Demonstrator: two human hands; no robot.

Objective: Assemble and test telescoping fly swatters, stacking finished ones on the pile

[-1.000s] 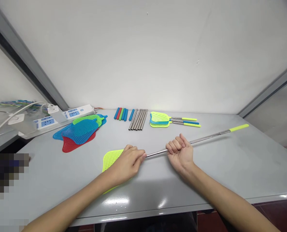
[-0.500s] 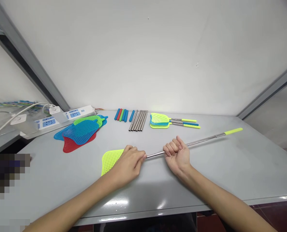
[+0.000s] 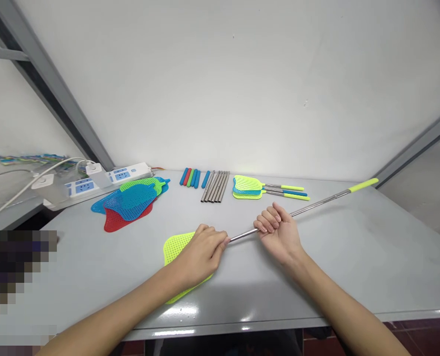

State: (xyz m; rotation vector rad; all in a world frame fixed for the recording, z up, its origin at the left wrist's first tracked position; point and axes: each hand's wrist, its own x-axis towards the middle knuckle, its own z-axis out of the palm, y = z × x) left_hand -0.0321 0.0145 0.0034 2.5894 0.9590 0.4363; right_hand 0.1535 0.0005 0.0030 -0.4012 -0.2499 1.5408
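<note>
A fly swatter (image 3: 322,201) with an extended metal telescopic rod lies slanted across the front of the table, its yellow-green grip raised at the right. My left hand (image 3: 207,252) is closed over the neck, where the rod joins the yellow-green mesh head, and covers part of that head. Farther along, my right hand (image 3: 277,230) is closed around the middle of the rod, palm turned up. Behind it lie several assembled swatters (image 3: 247,188) with yellow-green and blue heads. Short metal rods (image 3: 215,187) and loose coloured grips (image 3: 190,178) are lined up near the wall.
Loose swatter heads (image 3: 129,201) in blue, green and red overlap on the left. Behind them is a white power strip (image 3: 131,171) with plugs and cables. The grey table (image 3: 361,257) meets a white wall at the back. A pixelated patch covers the lower left.
The grip end of the swatter has risen, and the rod slants more steeply. More of the mesh head shows below my left hand. The whole view has shifted slightly.
</note>
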